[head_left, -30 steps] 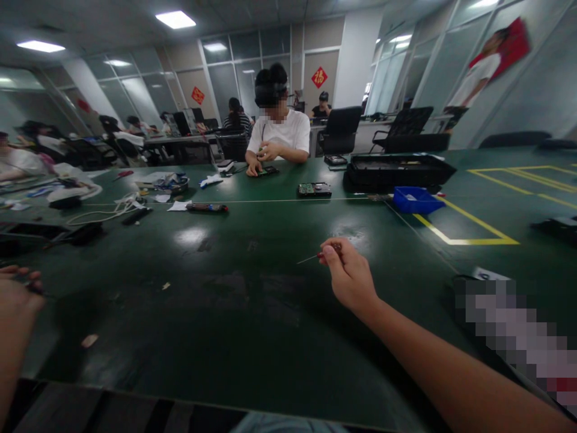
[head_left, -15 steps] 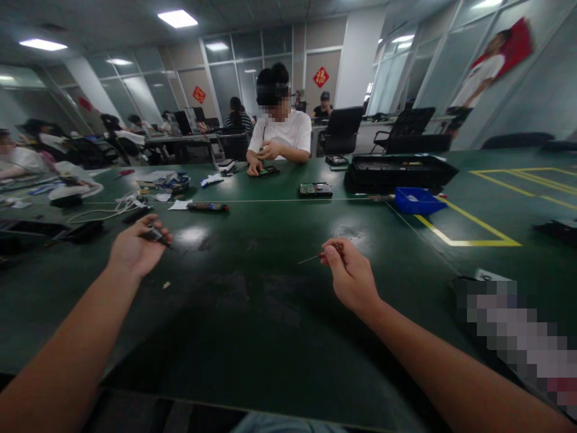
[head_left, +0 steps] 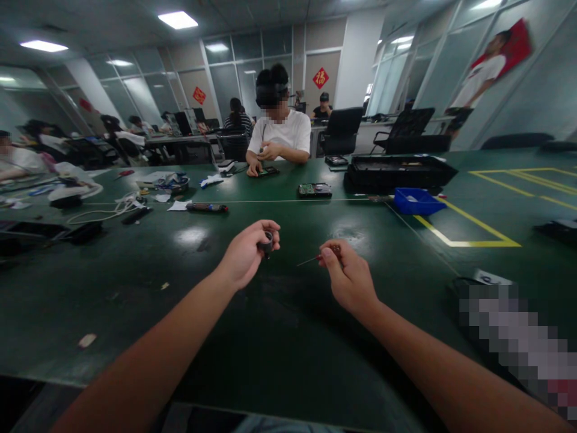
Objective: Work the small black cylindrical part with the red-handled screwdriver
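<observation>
My left hand (head_left: 246, 255) is raised over the green table (head_left: 279, 337) and pinches a small dark cylindrical part (head_left: 267, 243) between thumb and fingers. Close to its right, my right hand (head_left: 349, 279) grips a thin screwdriver (head_left: 315, 259) with a red handle; its metal shaft points left toward the small part. The two hands are a short gap apart, and the shaft tip stops just short of the part.
Across the table a person in a white shirt (head_left: 279, 141) works on a device. A hard drive (head_left: 314, 190), a blue bin (head_left: 417, 200), a black tray (head_left: 399, 171) and a dark tool (head_left: 207, 207) lie beyond my hands. Cables and clutter sit at far left (head_left: 112, 207).
My left hand came in from the far left edge and swung right with the small dark part, ending beside my right hand. The right hand with the screwdriver barely moved.
</observation>
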A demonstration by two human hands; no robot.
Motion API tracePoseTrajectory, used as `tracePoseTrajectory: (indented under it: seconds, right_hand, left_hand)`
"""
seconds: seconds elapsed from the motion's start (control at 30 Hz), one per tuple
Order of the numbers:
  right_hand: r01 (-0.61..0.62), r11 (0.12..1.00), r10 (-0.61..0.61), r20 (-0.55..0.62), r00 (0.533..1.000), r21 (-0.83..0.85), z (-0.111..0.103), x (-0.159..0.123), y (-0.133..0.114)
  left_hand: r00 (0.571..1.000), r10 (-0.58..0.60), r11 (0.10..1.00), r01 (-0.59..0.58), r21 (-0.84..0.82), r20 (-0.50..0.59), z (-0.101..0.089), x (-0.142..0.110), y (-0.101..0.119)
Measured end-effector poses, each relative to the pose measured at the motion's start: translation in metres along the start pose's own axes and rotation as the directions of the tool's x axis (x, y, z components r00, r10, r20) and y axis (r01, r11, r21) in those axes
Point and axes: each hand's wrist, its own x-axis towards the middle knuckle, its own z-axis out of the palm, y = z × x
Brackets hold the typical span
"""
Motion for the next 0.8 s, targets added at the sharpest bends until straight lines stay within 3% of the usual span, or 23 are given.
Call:
tracePoseTrajectory:
  seconds: [0.13,0.3,0.43,0.53,0.67,0.8]
  right_hand:
    - [-0.005,0.999,0.005,0.002,1.0,-0.034,0.0,0.0,-0.002]
    - [0.008,0.997,-0.007,0.013,1.0,-0.081,0.0,0.001,-0.003]
    - [0.012,0.994,-0.009,0.028,1.0,-0.104,0.0,0.002,-0.002]
    - [0.0,0.995,0.003,0.033,0.999,-0.096,0.001,0.002,-0.003]
    - [0.005,0.996,-0.001,0.044,0.999,-0.088,0.001,0.001,-0.003]
    - [-0.002,0.997,0.004,0.023,1.0,-0.078,0.001,0.0,-0.003]
  left_hand:
    - [0.997,0.013,0.951,-0.036,0.307,0.078,0.009,0.003,-0.034]
    - [0.958,0.018,0.742,-0.205,0.639,0.286,-0.008,0.012,-0.059]
    - [0.921,0.03,0.605,-0.326,0.727,0.388,-0.022,0.011,-0.063]
    - [0.93,0.084,0.542,-0.345,0.766,0.358,-0.026,0.009,-0.069]
    - [0.941,0.152,0.545,-0.336,0.768,0.303,-0.027,0.01,-0.076]
    - [0.922,0.164,0.537,-0.382,0.752,0.351,-0.026,0.011,-0.073]
